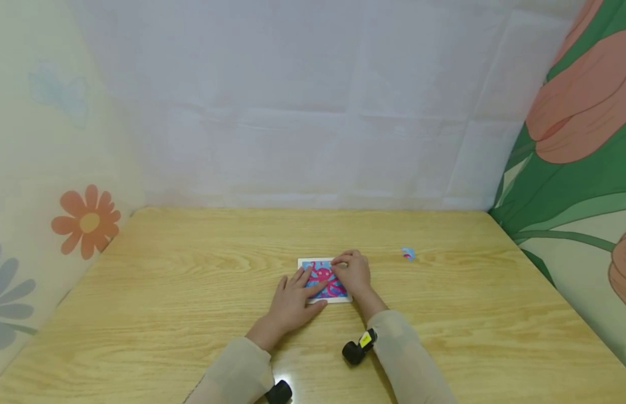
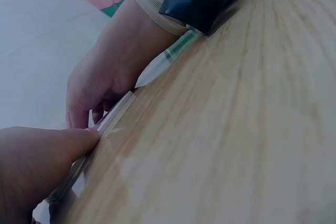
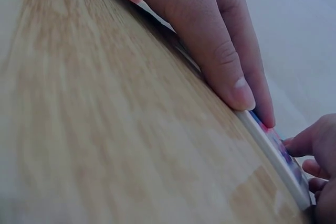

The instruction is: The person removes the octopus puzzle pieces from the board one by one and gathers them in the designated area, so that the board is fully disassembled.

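A small jigsaw puzzle point(image 1: 321, 275) with a pink octopus on blue lies in a white-bordered tray point(image 1: 334, 300) on the table. My left hand point(image 1: 291, 303) rests on its left side, fingers spread over the picture and thumb at the lower edge. The left thumb point(image 2: 79, 142) also shows along the tray's edge in the left wrist view. At the upper right corner, my right hand point(image 1: 354, 273) bends its fingers and pinches a small puzzle piece, mostly hidden by the fingertips. In the right wrist view, the right hand point(image 3: 323, 156) is low at the tray's far end.
One loose blue and pink puzzle piece point(image 1: 408, 253) lies on the wooden table point(image 1: 191, 269), right of the tray. Black wrist cameras point(image 1: 354, 352) hang by both sleeves. A white cloth point(image 1: 313, 112) stands behind the table, with flower-printed panels point(image 1: 590, 112) at the sides.
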Action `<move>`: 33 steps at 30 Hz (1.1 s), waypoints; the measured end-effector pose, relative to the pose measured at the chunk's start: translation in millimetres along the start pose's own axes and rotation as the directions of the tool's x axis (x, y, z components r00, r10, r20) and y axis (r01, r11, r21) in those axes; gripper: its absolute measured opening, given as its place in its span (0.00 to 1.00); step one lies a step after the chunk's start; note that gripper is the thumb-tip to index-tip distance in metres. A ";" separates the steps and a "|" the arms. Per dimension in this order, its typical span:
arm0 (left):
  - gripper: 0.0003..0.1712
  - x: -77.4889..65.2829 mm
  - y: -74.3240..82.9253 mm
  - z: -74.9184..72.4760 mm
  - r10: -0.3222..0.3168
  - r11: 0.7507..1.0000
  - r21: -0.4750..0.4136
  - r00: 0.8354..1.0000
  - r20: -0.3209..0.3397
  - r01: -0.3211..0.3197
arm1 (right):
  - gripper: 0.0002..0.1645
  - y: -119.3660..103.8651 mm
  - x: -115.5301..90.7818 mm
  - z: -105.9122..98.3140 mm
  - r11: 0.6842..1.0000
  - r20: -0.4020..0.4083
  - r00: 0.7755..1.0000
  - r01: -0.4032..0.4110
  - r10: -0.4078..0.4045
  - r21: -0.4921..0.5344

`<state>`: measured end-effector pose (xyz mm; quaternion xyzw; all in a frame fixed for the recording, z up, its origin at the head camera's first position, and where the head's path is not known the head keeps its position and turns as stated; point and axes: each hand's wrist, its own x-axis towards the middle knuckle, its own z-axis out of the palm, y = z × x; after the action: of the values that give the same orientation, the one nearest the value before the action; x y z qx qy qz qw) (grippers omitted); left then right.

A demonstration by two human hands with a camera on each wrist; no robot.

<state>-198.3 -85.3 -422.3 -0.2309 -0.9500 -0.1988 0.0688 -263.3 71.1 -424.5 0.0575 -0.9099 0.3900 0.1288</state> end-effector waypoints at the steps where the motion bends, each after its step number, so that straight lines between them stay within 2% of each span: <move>1: 0.25 0.1 0.2 -0.3 0.001 1.000 0.001 1.000 -0.002 -0.001 | 0.04 -0.1 0.1 0.2 1.000 -0.002 1.000 -0.001 0.001 0.000; 13: 0.25 0.1 0.7 -1.9 0.005 1.000 0.003 1.000 -0.005 -0.005 | 0.03 -0.8 -0.9 0.4 1.000 -0.022 0.999 0.030 -0.030 -0.001; 23: 0.24 0.4 1.4 -0.9 0.014 1.000 0.016 1.000 -0.026 -0.013 | 0.02 -1.9 -0.4 -0.4 1.000 -0.007 1.000 -0.007 0.007 0.012; 33: 0.25 0.6 0.7 -0.4 0.004 1.000 -0.003 1.000 -0.013 -0.004 | 0.02 -1.1 -0.2 -0.2 0.999 -0.008 1.000 -0.004 0.005 0.042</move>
<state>-198.5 -84.7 -421.5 -0.2315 -0.9488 -0.2013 0.0748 -262.9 70.5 -423.6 0.0566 -0.9012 0.4094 0.1303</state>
